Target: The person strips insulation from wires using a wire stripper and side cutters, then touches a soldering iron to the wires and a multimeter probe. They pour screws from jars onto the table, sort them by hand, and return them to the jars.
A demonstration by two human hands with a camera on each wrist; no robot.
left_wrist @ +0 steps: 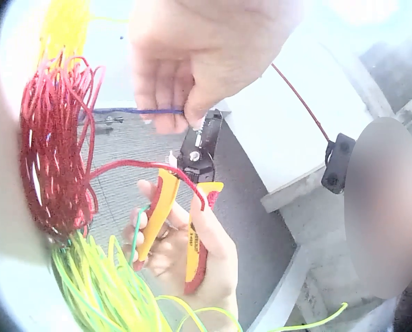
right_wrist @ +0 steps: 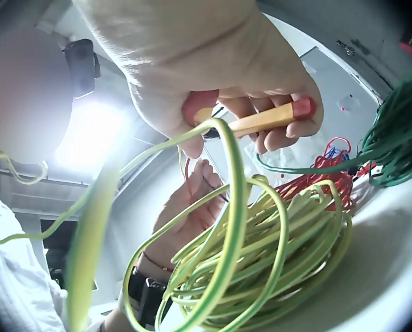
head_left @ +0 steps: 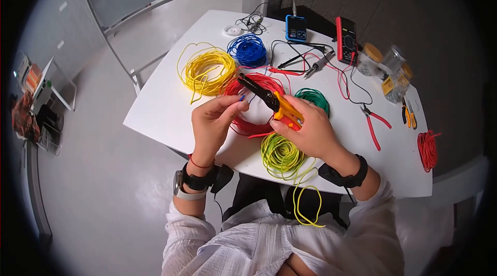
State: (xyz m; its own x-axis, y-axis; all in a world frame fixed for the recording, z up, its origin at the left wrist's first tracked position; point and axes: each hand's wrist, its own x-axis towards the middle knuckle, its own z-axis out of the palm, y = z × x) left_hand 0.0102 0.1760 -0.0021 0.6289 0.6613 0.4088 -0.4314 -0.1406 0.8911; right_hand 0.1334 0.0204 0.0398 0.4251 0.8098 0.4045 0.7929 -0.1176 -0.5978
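Wire strippers (head_left: 271, 101) lie in curled right fingers (head_left: 301, 106), left fingers (head_left: 222, 103) pinch blue wire (left_wrist: 150, 111), and the orange-lidded jar (head_left: 366, 66) holds indistinct contents.

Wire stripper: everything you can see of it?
The wire stripper has a black, metal-looking head with notched jaws and plastic-looking yellow handles with red parts, spread apart. The right hand grips it by the handles; in the head view it appears over the red wire coil, tilted, head pointing up-left. Whether the blue wire by the head touches it is unclear.
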